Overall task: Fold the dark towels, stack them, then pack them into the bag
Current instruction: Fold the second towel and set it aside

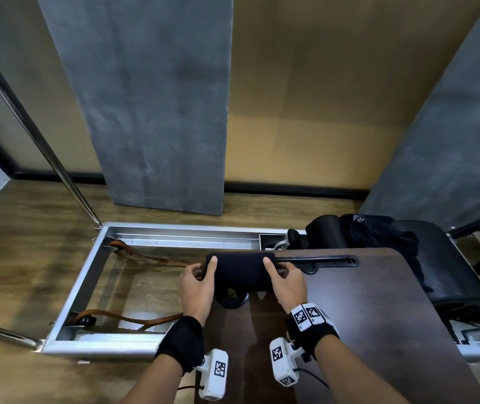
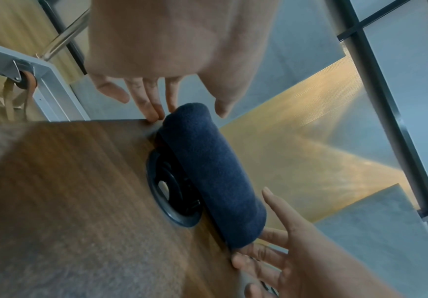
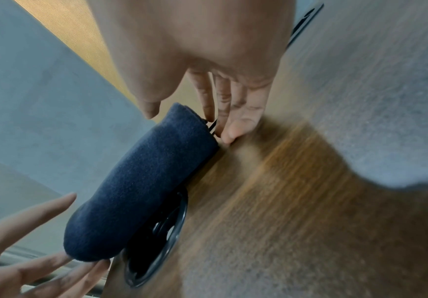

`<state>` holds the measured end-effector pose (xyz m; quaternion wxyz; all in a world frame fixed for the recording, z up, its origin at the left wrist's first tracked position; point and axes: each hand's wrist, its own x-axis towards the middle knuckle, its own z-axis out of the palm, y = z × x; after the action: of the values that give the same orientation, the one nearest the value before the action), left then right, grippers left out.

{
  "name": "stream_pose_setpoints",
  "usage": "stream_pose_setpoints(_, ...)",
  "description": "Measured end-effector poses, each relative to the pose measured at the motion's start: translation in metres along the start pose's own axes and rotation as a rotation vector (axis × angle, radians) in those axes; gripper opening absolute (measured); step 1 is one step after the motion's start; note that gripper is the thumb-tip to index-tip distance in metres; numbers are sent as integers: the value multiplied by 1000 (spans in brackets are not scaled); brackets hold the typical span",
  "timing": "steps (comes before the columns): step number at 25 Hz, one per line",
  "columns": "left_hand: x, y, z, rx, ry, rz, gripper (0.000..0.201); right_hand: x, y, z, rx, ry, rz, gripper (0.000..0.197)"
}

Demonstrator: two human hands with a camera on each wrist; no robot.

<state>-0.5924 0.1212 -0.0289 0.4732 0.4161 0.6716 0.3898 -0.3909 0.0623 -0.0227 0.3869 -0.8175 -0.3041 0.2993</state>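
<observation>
A dark blue towel (image 1: 240,269), folded into a thick roll, lies along the far left edge of the dark wooden table (image 1: 364,316). My left hand (image 1: 201,275) brackets its left end, thumb over the top and straight fingers (image 2: 151,113) touching the table edge beside it. My right hand (image 1: 284,277) brackets the right end (image 3: 182,121) the same way, thumb above and fingertips (image 3: 230,133) on the table. In both wrist views the fingers look straight and spread, not wrapped round the towel (image 2: 212,171). More dark cloth (image 1: 378,237), with a white logo, is heaped on black padding at the right.
A round black grommet (image 1: 231,300) is set in the table just under the towel. A black slotted bar (image 1: 320,260) runs along the far edge. Beyond the table's left edge, a metal frame (image 1: 87,281) with brown straps lies on the wooden floor. A steel pole (image 1: 28,126) slants at the left.
</observation>
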Motion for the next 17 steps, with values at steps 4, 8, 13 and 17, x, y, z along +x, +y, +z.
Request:
stream_pose_setpoints(4,-28,13,-2,-20,180,299,26,-5,7,-17,19,3,24,55)
stream_pose_setpoints(8,-66,37,33,-2,-65,551,36,-8,22,-60,17,1,65,38)
stream_pose_setpoints(13,-110,58,109,130,-551,504,36,-6,38,-136,65,-9,127,33)
stream_pose_setpoints(17,-140,67,176,285,-716,481,34,9,58,-210,133,-94,145,24)
